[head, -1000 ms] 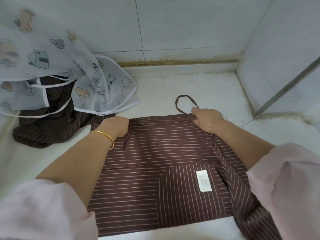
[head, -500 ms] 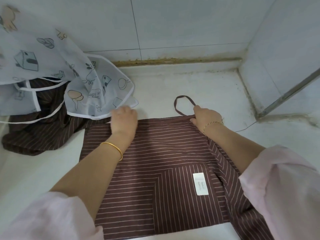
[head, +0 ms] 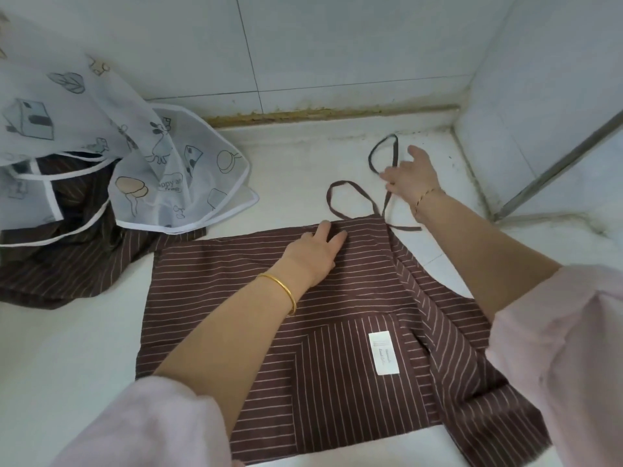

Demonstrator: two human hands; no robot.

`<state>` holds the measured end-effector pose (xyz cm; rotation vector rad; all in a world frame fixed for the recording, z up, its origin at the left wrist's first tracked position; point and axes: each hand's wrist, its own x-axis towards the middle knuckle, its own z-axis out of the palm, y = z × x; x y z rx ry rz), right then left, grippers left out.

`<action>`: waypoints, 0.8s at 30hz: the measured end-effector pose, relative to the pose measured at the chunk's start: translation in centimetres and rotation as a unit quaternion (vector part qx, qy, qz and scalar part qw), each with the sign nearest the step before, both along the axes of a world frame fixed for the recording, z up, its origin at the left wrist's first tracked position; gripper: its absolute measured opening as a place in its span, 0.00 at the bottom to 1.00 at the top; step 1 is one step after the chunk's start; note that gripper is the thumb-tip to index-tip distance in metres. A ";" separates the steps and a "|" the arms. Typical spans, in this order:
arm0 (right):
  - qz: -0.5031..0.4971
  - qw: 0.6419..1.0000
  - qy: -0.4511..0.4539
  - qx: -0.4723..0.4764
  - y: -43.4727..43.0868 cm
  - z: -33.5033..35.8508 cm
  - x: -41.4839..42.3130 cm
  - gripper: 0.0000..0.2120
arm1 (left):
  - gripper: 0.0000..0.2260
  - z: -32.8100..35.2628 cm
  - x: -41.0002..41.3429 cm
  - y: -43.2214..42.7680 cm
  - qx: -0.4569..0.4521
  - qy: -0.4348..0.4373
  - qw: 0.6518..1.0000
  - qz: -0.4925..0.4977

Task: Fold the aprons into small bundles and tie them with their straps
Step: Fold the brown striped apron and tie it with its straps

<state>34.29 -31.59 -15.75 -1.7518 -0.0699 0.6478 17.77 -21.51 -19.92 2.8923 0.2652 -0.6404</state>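
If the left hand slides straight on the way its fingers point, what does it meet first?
The left hand lies flat on the apron, fingers pointing away and to the right. Past the apron's top edge, it would likely first meet the strap loop lying on the counter.
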 end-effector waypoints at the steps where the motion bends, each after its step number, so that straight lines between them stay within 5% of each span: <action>1: 0.016 0.999 -0.023 -0.024 -0.7 -0.2 -0.5 0.36 | 0.29 0.1 0.2 0.0 -0.006 0.005 1.000 0.010; 8: 0.039 0.990 -0.087 -0.104 -8.6 -1.0 -4.8 0.16 | 0.34 0.8 1.0 0.4 0.068 0.037 0.995 0.056; 11: 0.045 0.975 -0.119 -0.180 -12.9 -0.4 -5.4 0.12 | 0.29 2.2 1.5 -1.0 0.133 0.029 0.987 0.080; 15: 0.083 0.909 -0.191 -0.361 -19.0 -0.3 -6.0 0.10 | 0.20 4.0 3.5 -6.6 0.125 0.029 0.989 0.070; 20: 0.219 0.885 -0.171 -0.373 -22.7 -0.3 -6.7 0.15 | 0.08 6.4 4.7 -13.3 0.065 0.112 0.985 -0.113; 24: 0.281 0.878 -0.155 -0.356 -24.6 -1.3 -6.7 0.20 | 0.18 7.1 4.5 -17.0 -0.027 0.315 0.926 -0.205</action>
